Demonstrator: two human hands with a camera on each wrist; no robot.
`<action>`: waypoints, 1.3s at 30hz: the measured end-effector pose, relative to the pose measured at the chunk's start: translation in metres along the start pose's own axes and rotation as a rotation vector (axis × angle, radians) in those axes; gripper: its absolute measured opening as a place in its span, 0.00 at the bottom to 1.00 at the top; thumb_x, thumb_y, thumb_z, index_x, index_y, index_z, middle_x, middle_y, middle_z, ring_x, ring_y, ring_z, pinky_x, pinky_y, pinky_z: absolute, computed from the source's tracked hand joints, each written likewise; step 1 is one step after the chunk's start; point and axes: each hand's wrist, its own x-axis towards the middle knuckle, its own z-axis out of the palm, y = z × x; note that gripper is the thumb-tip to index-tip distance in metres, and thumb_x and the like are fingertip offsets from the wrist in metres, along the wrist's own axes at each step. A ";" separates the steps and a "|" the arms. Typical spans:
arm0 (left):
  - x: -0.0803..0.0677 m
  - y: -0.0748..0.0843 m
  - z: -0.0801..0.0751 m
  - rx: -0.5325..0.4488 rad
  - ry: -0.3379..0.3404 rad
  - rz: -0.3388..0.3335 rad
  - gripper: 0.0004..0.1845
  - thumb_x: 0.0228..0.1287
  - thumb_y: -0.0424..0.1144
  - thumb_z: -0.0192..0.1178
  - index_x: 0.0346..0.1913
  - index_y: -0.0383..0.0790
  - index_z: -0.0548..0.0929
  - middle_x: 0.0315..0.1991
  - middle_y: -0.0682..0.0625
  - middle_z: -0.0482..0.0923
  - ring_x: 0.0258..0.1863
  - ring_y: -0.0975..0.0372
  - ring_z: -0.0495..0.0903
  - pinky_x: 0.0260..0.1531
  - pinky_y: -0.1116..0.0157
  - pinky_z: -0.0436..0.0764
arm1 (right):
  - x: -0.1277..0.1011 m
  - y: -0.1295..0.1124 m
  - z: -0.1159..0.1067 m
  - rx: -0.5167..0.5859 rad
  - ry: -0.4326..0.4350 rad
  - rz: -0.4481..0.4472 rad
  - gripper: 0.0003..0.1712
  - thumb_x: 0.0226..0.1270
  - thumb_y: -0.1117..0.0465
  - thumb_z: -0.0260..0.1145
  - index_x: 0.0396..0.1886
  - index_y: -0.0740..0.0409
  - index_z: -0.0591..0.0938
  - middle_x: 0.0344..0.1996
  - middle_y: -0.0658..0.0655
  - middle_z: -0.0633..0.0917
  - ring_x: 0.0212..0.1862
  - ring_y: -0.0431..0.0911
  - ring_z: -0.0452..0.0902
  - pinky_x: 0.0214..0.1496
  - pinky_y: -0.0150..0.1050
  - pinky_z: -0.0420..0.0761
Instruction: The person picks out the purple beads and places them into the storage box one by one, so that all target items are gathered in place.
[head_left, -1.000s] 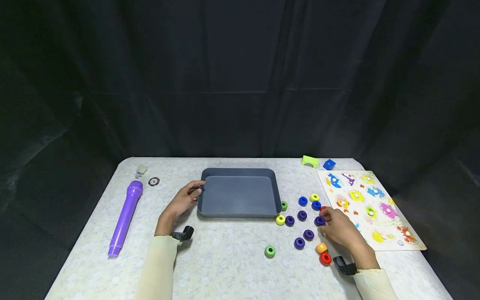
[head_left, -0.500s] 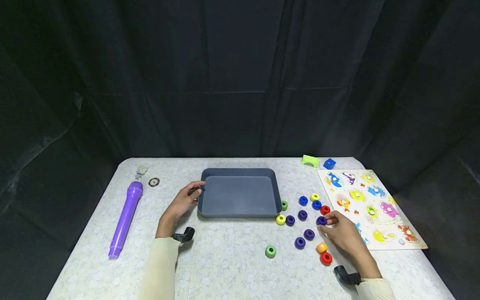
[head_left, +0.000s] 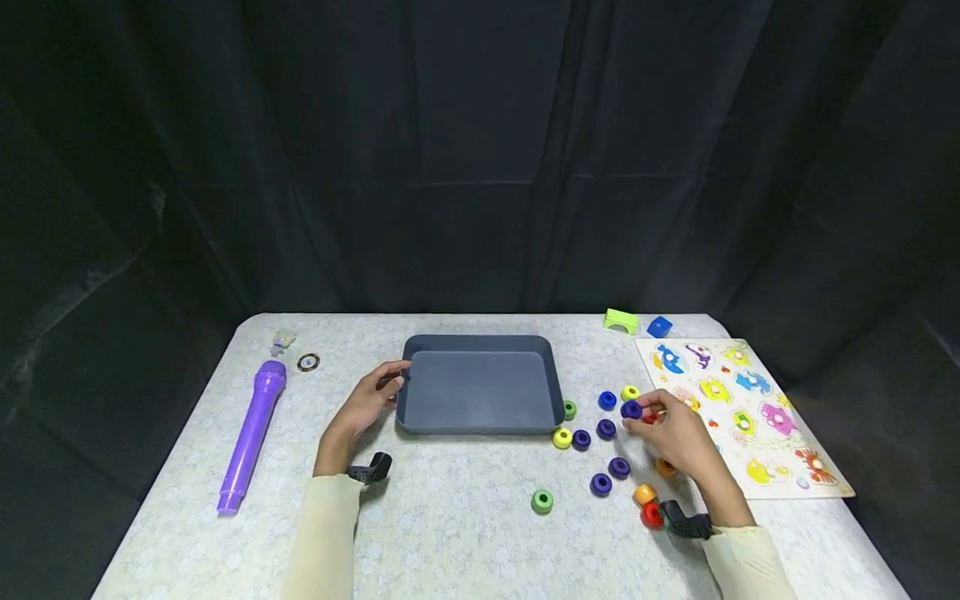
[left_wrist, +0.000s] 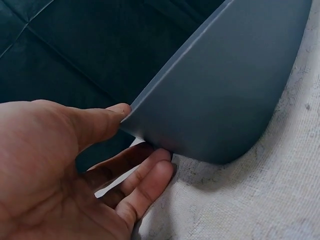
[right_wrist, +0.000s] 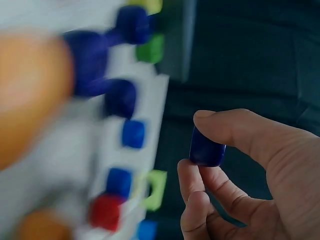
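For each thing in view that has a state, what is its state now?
Tray: upright, nothing inside.
Left hand: holds the tray's left edge.
Right hand: pinches a purple ring, lifted.
Other rings: loose on the table.
Puzzle board: flat.
Purple tube: lying down.

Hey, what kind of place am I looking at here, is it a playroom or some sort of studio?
Likely a staged recording setup, not a playroom: black curtains enclose a single table laid with toy rings, an animal peg puzzle and a grey tray.
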 end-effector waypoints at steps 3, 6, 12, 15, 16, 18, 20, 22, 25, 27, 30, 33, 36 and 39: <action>0.000 0.001 -0.002 0.000 0.003 0.009 0.21 0.81 0.36 0.50 0.73 0.42 0.73 0.69 0.37 0.71 0.63 0.48 0.74 0.47 0.64 0.78 | 0.015 -0.030 -0.002 -0.010 0.012 -0.060 0.25 0.65 0.51 0.74 0.52 0.62 0.78 0.46 0.64 0.84 0.37 0.47 0.73 0.31 0.37 0.71; 0.000 0.001 -0.003 0.008 -0.003 0.021 0.22 0.81 0.37 0.50 0.73 0.42 0.73 0.69 0.36 0.71 0.62 0.48 0.75 0.47 0.63 0.79 | 0.031 -0.063 0.000 0.000 0.003 -0.119 0.23 0.65 0.52 0.74 0.52 0.61 0.79 0.47 0.64 0.85 0.38 0.47 0.74 0.32 0.37 0.72; -0.001 -0.002 -0.003 0.001 0.001 0.014 0.22 0.81 0.37 0.51 0.73 0.42 0.73 0.69 0.37 0.72 0.61 0.49 0.75 0.48 0.61 0.80 | 0.067 -0.132 0.024 0.036 -0.052 -0.257 0.22 0.63 0.55 0.75 0.52 0.59 0.79 0.45 0.60 0.85 0.37 0.48 0.76 0.34 0.37 0.75; -0.002 -0.004 -0.001 -0.004 0.002 0.003 0.22 0.81 0.37 0.51 0.73 0.43 0.73 0.69 0.38 0.73 0.60 0.49 0.75 0.48 0.61 0.80 | 0.083 -0.160 0.045 0.065 -0.099 -0.300 0.22 0.62 0.55 0.76 0.51 0.58 0.79 0.43 0.58 0.85 0.38 0.47 0.78 0.37 0.36 0.75; -0.002 -0.004 0.000 -0.007 0.002 -0.001 0.22 0.81 0.37 0.52 0.72 0.44 0.74 0.69 0.38 0.73 0.60 0.49 0.76 0.48 0.62 0.80 | 0.088 -0.167 0.054 0.078 -0.121 -0.309 0.22 0.62 0.56 0.76 0.50 0.59 0.79 0.42 0.58 0.85 0.38 0.47 0.79 0.37 0.36 0.75; -0.001 -0.006 0.001 -0.005 -0.005 -0.002 0.22 0.81 0.37 0.52 0.73 0.43 0.73 0.69 0.37 0.73 0.59 0.50 0.76 0.48 0.61 0.81 | 0.097 -0.178 0.070 0.092 -0.166 -0.322 0.21 0.62 0.57 0.76 0.49 0.59 0.79 0.38 0.56 0.84 0.37 0.46 0.78 0.36 0.35 0.75; 0.000 -0.006 0.001 -0.007 -0.004 -0.004 0.22 0.81 0.37 0.52 0.73 0.44 0.73 0.69 0.37 0.73 0.59 0.51 0.76 0.48 0.61 0.81 | 0.105 -0.187 0.086 0.102 -0.218 -0.323 0.20 0.62 0.58 0.76 0.48 0.59 0.78 0.34 0.53 0.83 0.33 0.43 0.76 0.34 0.34 0.73; 0.001 -0.005 0.000 -0.007 0.006 -0.004 0.22 0.81 0.37 0.52 0.72 0.45 0.74 0.68 0.38 0.73 0.58 0.52 0.76 0.48 0.61 0.81 | 0.113 -0.195 0.100 0.102 -0.271 -0.326 0.18 0.63 0.58 0.75 0.47 0.58 0.78 0.29 0.50 0.80 0.30 0.41 0.73 0.32 0.33 0.71; 0.004 -0.001 -0.002 -0.001 0.025 -0.004 0.21 0.80 0.36 0.52 0.72 0.45 0.74 0.67 0.38 0.74 0.57 0.52 0.76 0.47 0.63 0.80 | 0.120 -0.204 0.117 0.091 -0.321 -0.318 0.17 0.63 0.58 0.75 0.46 0.57 0.78 0.27 0.48 0.78 0.29 0.41 0.71 0.33 0.34 0.70; 0.005 0.002 -0.002 0.007 0.030 -0.004 0.21 0.80 0.36 0.52 0.72 0.45 0.74 0.66 0.39 0.75 0.57 0.53 0.76 0.46 0.63 0.80 | 0.121 -0.207 0.126 0.063 -0.337 -0.305 0.16 0.63 0.57 0.75 0.44 0.56 0.79 0.29 0.49 0.79 0.31 0.42 0.72 0.36 0.36 0.72; 0.005 0.003 -0.002 0.007 0.033 -0.010 0.21 0.80 0.36 0.52 0.72 0.46 0.75 0.67 0.39 0.75 0.57 0.52 0.76 0.46 0.64 0.79 | 0.122 -0.207 0.138 0.005 -0.361 -0.271 0.17 0.61 0.55 0.77 0.43 0.53 0.79 0.38 0.51 0.82 0.39 0.46 0.75 0.46 0.41 0.76; 0.004 0.003 -0.001 0.006 0.032 -0.010 0.21 0.81 0.35 0.51 0.72 0.44 0.74 0.67 0.38 0.74 0.58 0.51 0.77 0.47 0.64 0.80 | 0.122 -0.206 0.149 -0.038 -0.402 -0.242 0.18 0.60 0.55 0.78 0.45 0.53 0.80 0.46 0.55 0.83 0.47 0.50 0.76 0.57 0.47 0.77; 0.003 0.000 0.000 0.001 0.029 -0.005 0.21 0.81 0.35 0.51 0.72 0.42 0.74 0.68 0.36 0.74 0.60 0.49 0.76 0.48 0.62 0.80 | 0.120 -0.207 0.156 -0.083 -0.428 -0.246 0.19 0.59 0.55 0.78 0.45 0.53 0.80 0.49 0.57 0.84 0.50 0.51 0.76 0.62 0.49 0.77; 0.004 0.000 -0.001 0.000 0.024 0.003 0.22 0.81 0.35 0.51 0.73 0.41 0.73 0.68 0.36 0.73 0.59 0.49 0.76 0.48 0.61 0.80 | 0.117 -0.213 0.157 -0.123 -0.441 -0.261 0.19 0.59 0.55 0.78 0.46 0.53 0.80 0.46 0.56 0.85 0.47 0.49 0.76 0.60 0.48 0.77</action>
